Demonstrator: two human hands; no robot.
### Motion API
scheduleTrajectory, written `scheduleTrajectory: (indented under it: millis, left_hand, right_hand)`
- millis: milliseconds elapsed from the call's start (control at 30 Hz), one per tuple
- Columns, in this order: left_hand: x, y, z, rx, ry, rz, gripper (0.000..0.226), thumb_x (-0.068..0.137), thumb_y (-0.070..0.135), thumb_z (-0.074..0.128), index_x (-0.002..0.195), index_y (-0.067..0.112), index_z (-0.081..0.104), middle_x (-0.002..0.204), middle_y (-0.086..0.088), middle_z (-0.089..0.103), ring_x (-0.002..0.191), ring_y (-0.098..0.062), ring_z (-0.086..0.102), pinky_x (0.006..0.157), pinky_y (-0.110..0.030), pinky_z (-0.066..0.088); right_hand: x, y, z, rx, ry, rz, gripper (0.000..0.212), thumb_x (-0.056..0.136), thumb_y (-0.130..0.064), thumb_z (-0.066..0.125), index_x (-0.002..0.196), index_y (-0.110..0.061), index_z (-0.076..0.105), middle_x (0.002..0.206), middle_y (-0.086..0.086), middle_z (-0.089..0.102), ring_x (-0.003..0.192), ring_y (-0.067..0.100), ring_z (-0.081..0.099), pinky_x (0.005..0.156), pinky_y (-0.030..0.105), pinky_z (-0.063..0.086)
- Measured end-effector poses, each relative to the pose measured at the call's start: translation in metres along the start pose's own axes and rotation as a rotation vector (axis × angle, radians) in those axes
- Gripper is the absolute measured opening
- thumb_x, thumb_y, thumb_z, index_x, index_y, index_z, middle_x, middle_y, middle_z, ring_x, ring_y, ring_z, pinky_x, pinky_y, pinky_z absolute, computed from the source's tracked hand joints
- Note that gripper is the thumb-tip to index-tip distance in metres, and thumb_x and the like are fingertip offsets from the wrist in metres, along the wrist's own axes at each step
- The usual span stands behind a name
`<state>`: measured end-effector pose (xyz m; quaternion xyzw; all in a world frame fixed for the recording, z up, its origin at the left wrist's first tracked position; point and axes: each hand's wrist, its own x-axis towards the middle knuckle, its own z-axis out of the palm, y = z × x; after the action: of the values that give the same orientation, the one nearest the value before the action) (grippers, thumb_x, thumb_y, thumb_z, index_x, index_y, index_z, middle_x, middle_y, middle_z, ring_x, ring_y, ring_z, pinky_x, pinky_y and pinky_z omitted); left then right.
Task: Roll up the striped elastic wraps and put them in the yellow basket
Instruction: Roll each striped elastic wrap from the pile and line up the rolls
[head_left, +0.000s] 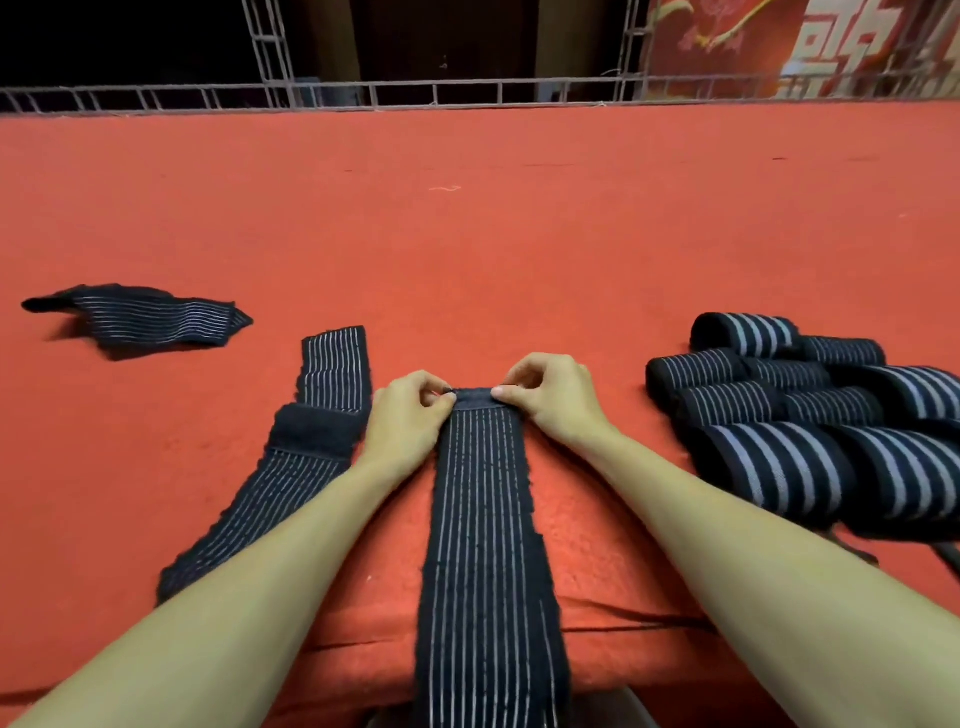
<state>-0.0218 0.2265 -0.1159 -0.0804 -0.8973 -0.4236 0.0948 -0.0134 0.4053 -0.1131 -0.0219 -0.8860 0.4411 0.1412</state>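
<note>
Now, table (467, 234): red cloth over it, wide and flat; no yellow basket in sight.
Rolled pile (779, 415): finished rolls heaped at 3 o'clock of the hands.
Working wrap (483, 545): flat, dead centre, long axis running 6 to 12 o'clock, near end hanging over the table edge, far end folded over.
Handling: looks soft, light, limp and stretchy; best taken at both far corners and rolled tight towards 6.
Spares: a flat wrap (291, 467) at 9 o'clock, a crumpled wrap (150, 319) at 10.
Left hand (405, 415): fingers curled, pinching the far left corner.
Right hand (550, 400): pinching the far right corner.
</note>
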Motion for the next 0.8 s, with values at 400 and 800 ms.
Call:
scheduleTrajectory:
  millis: [400, 800]
  left_hand:
    - [0.009, -0.006, 0.011, 0.219, -0.054, 0.015, 0.027, 0.095, 0.030, 0.053, 0.118, 0.027, 0.065, 0.109, 0.001, 0.058, 0.107, -0.021, 0.058, 0.093, -0.036, 0.044]
    - [-0.023, 0.012, -0.008, 0.034, -0.131, 0.144, 0.010, 0.093, 0.026, 0.058, 0.101, 0.031, 0.057, 0.101, 0.007, 0.065, 0.096, -0.018, 0.059, 0.091, -0.038, 0.044]
  right_hand:
    - [0.005, 0.009, 0.009, -0.211, -0.051, -0.101, 0.019, 0.084, -0.029, 0.073, 0.101, -0.020, 0.075, 0.086, -0.005, 0.062, 0.083, 0.010, 0.055, 0.074, 0.022, 0.039]
    - [-0.020, -0.003, -0.004, -0.028, -0.057, -0.083, 0.013, 0.079, -0.013, 0.076, 0.077, -0.022, 0.066, 0.071, -0.011, 0.064, 0.067, 0.002, 0.056, 0.060, 0.007, 0.037]
